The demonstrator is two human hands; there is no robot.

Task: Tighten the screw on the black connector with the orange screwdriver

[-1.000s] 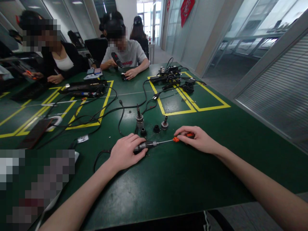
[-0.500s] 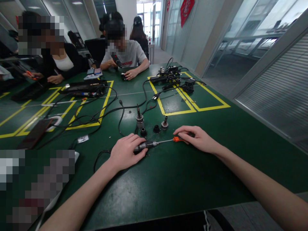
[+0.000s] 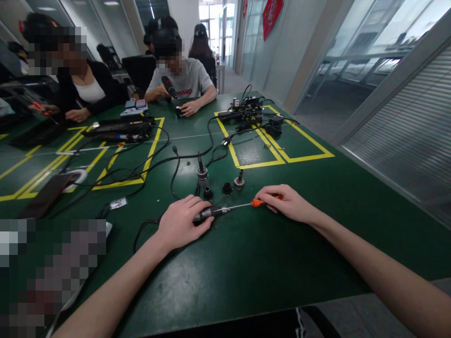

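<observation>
My left hand (image 3: 183, 221) is wrapped over a grey and black cylindrical device (image 3: 207, 214) lying on the table, pressing it down. A cord leaves its left end. My right hand (image 3: 287, 203) grips an orange and black screwdriver (image 3: 259, 203), held almost level. Its thin shaft points left and its tip meets the right end of the device; the exact contact is too small to make out. Just beyond stand a tall metal cylinder with a thin shaft (image 3: 202, 174), a short round metal part with a stem (image 3: 239, 180), a black cap (image 3: 227, 188) and a dark ring-shaped part (image 3: 207, 193).
Black cables and adapters (image 3: 246, 112) are piled inside yellow tape rectangles at the back. More cables cross the left side near a dark flat block (image 3: 45, 197). Across the green table (image 3: 317, 253), a co-worker holds a power tool (image 3: 169, 87); another person sits further left.
The screwdriver's handle has turned within my right hand, so its orange side now shows more. My left hand stays on the device. The whole view has shifted slightly.
</observation>
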